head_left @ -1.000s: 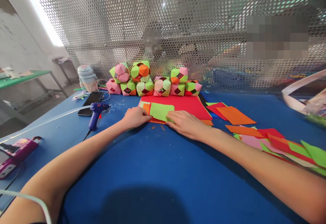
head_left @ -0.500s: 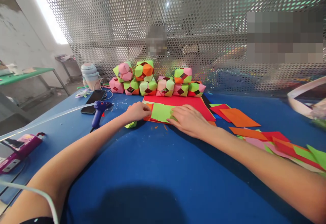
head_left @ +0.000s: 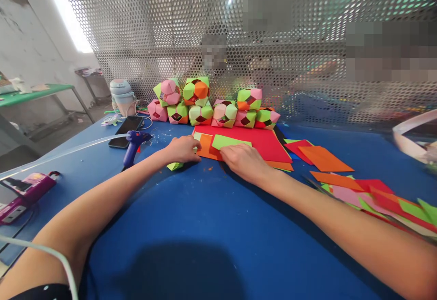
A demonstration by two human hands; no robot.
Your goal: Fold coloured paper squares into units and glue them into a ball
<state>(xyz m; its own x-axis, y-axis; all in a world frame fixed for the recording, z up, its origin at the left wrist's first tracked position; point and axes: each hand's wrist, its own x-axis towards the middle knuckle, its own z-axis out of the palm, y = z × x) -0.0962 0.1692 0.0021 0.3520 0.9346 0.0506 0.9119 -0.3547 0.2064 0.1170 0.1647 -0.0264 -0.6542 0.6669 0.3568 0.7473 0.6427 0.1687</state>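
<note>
My right hand (head_left: 244, 158) is closed on the lower edge of a light green paper piece (head_left: 234, 141), its fingers curled under the palm. That piece lies slanted over an orange sheet (head_left: 205, 145) and a large red sheet (head_left: 264, 141). At the left end of the sheets, my left hand (head_left: 184, 149) has its thumb and curved fingers apart, with nothing plainly held. A small folded green paper piece (head_left: 175, 166) lies just below my left wrist.
Folded paper balls (head_left: 201, 114) are stacked behind the sheets. To the left are a blue glue gun (head_left: 131, 150), a phone (head_left: 119, 139), a cup (head_left: 122, 97) and a purple power strip (head_left: 25, 195). Loose coloured papers (head_left: 372, 193) spread at the right.
My left hand has let go of the green paper and drawn slightly left. My right hand has shifted the paper to the right, uncovering the orange sheet.
</note>
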